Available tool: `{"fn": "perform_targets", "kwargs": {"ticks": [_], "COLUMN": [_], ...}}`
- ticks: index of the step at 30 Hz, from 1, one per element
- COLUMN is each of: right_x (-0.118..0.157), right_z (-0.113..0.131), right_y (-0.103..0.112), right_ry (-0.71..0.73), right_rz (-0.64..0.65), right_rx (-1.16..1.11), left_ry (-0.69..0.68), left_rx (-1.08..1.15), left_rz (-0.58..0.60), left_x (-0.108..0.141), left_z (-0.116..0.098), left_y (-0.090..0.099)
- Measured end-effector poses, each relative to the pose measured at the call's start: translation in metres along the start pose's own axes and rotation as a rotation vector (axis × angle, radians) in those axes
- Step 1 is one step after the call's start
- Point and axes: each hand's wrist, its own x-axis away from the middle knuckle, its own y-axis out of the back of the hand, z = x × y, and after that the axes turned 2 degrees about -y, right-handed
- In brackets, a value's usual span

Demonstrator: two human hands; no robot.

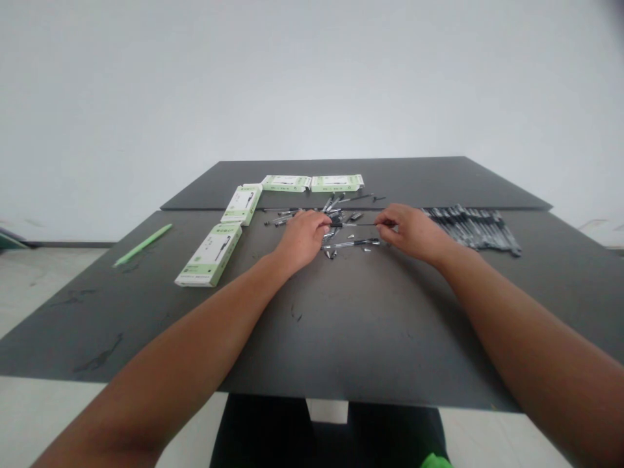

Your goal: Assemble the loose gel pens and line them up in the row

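Note:
Near the middle of the dark table, my left hand (306,234) is closed on a black pen part (336,224). My right hand (405,229) pinches the far end of a thin refill (361,225), which runs level between the two hands. Just below it lies a clear pen with black ends (350,244). Loose pen parts (334,203) are scattered behind and beside my left hand. To the right of my right hand lies a row of many assembled black pens (472,227).
Several white-and-green boxes form a bent line, from the near left box (209,255) to the back one (337,183). A green pen-like stick (143,245) lies at the left. A seam crosses the table (341,325) behind the pens; a pale wall stands beyond.

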Motion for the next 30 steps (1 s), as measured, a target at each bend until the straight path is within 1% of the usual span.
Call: {"fn": "perform_targets", "kwargs": {"ticks": [4, 7, 11, 18, 20, 26, 30], "right_x": [0.0, 0.0, 0.001, 0.002, 0.003, 0.004, 0.003], "right_z": [0.006, 0.01, 0.016, 0.025, 0.026, 0.023, 0.013], "right_y": [0.002, 0.003, 0.004, 0.003, 0.003, -0.003, -0.01], "right_ry": [0.007, 0.037, 0.056, 0.074, 0.023, -0.211, -0.286], "right_rz": [-0.034, -0.06, -0.067, -0.098, -0.118, -0.224, -0.286], "right_rx": [-0.01, -0.035, -0.088, -0.157, -0.192, -0.392, -0.568], "left_ry": [-0.027, -0.059, -0.087, -0.082, -0.076, -0.089, -0.073], "left_rx": [0.01, 0.012, 0.021, -0.002, 0.003, 0.06, 0.08], "left_rz": [0.002, 0.014, 0.037, 0.023, 0.027, 0.027, 0.028], "left_x": [0.0, 0.0, 0.002, 0.004, 0.004, 0.003, 0.002], "left_z": [-0.001, -0.004, -0.01, -0.018, -0.018, -0.018, -0.016], "left_y": [-0.001, -0.001, 0.0, 0.003, 0.002, 0.0, -0.001]}}
